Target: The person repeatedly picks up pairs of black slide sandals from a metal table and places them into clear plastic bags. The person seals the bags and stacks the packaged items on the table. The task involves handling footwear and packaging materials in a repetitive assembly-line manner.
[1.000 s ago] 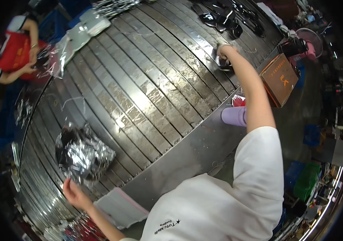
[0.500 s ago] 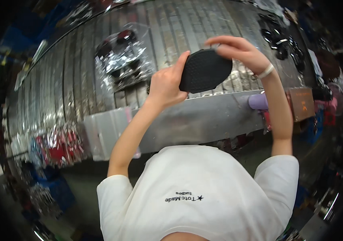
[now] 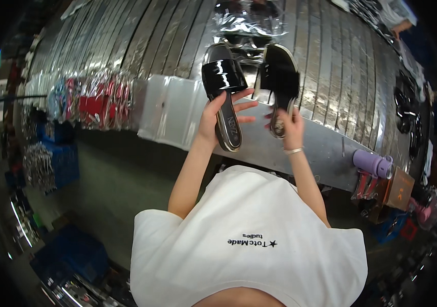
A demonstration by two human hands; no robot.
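Observation:
My left hand (image 3: 209, 118) grips a black slide sandal (image 3: 223, 75) near its heel, thumb over the footbed and the other fingers stretched out beyond its side. That sandal has a wide glossy strap and a shiny metallic-looking edge; its toe points away from me. To the right, a matching black slide sandal (image 3: 281, 77) is held at the heel end by my right hand (image 3: 293, 129), whose fingers are slightly blurred. The two sandals are apart, side by side. Just beyond them, black sandals in clear plastic (image 3: 244, 23) lie on the slatted metal surface (image 3: 177, 36).
Clear plastic bags (image 3: 170, 110) lie on the metal ledge (image 3: 259, 148) at left, beside red wrapped packets (image 3: 103, 102). A purple bottle (image 3: 371, 162) and a cardboard box (image 3: 398, 189) are at right. More black sandals (image 3: 407, 115) lie farther right.
The dark flat piece with a textured face in my left hand has given way to two sandals, one in each hand, straps showing. My right hand has come down and nearer. The view has turned.

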